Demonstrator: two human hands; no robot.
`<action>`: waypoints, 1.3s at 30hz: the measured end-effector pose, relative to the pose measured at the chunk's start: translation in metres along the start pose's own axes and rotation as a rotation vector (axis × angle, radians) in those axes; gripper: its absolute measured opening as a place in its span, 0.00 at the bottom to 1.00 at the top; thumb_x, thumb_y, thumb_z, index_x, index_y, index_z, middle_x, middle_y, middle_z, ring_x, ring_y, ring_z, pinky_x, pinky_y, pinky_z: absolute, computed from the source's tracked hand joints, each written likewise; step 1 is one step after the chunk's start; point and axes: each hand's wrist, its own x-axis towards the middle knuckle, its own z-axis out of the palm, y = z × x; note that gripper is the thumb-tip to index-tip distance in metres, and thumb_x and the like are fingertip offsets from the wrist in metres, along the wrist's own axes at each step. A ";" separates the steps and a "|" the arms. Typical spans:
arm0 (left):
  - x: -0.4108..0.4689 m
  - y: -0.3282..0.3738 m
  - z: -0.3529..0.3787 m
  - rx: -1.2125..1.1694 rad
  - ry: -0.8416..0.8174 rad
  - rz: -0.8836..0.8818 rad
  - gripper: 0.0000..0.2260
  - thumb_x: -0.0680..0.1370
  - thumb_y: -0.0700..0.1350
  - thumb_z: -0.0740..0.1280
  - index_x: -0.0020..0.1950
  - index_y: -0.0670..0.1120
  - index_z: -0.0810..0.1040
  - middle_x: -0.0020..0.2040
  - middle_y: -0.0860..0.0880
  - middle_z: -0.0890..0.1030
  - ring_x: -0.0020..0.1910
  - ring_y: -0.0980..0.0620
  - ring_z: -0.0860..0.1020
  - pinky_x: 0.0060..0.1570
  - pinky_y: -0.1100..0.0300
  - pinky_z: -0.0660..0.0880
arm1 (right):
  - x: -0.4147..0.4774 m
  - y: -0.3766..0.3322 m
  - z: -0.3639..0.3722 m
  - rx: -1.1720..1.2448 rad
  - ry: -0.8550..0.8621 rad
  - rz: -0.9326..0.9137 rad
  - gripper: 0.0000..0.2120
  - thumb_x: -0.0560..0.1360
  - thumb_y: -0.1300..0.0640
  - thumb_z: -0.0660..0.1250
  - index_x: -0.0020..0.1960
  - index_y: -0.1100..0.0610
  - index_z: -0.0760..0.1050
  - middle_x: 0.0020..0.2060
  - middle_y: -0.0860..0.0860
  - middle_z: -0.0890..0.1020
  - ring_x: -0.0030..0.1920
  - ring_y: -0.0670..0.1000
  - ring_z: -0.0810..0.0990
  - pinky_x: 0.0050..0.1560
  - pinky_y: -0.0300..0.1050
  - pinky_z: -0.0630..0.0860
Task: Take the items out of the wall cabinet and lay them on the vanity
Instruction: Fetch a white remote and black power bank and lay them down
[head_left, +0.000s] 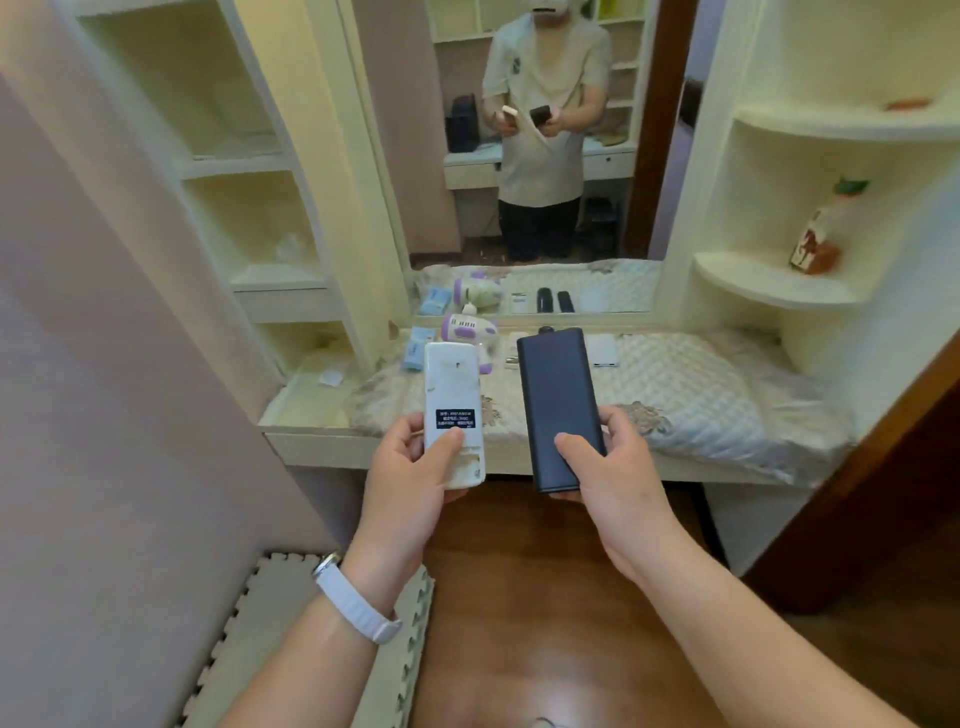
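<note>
Left hand (410, 467) grips a white remote (454, 405) by its lower end; right hand (608, 467) grips a dark power bank (558, 405). Both are over the front edge of the vanity (322, 447). Best laid flat on bare quilted cloth (701, 395).

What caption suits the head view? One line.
Left hand holds a white device, right hand a black power bank, before the vanity.

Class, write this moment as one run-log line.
left hand: grips white device | right hand: grips dark power bank | vanity: purple-white handheld gadget, blue packets laid
</note>
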 end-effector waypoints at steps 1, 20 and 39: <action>0.019 -0.004 0.010 -0.008 -0.022 -0.013 0.08 0.78 0.43 0.67 0.57 0.49 0.75 0.49 0.51 0.86 0.45 0.53 0.84 0.34 0.61 0.78 | 0.016 0.000 -0.004 -0.021 0.028 0.016 0.11 0.78 0.57 0.66 0.57 0.46 0.70 0.53 0.50 0.80 0.51 0.52 0.82 0.51 0.55 0.82; 0.204 -0.025 0.212 0.065 -0.401 -0.104 0.06 0.79 0.43 0.66 0.56 0.49 0.76 0.48 0.52 0.85 0.43 0.53 0.84 0.39 0.56 0.80 | 0.180 -0.017 -0.134 -0.128 0.437 0.062 0.12 0.79 0.57 0.65 0.60 0.48 0.68 0.51 0.46 0.79 0.48 0.46 0.81 0.39 0.37 0.78; 0.296 -0.055 0.369 0.130 -0.067 -0.211 0.05 0.78 0.41 0.66 0.54 0.47 0.77 0.47 0.49 0.85 0.43 0.49 0.83 0.36 0.59 0.77 | 0.383 0.023 -0.272 -0.119 0.093 0.223 0.13 0.78 0.60 0.65 0.60 0.53 0.69 0.51 0.51 0.79 0.47 0.52 0.82 0.37 0.44 0.81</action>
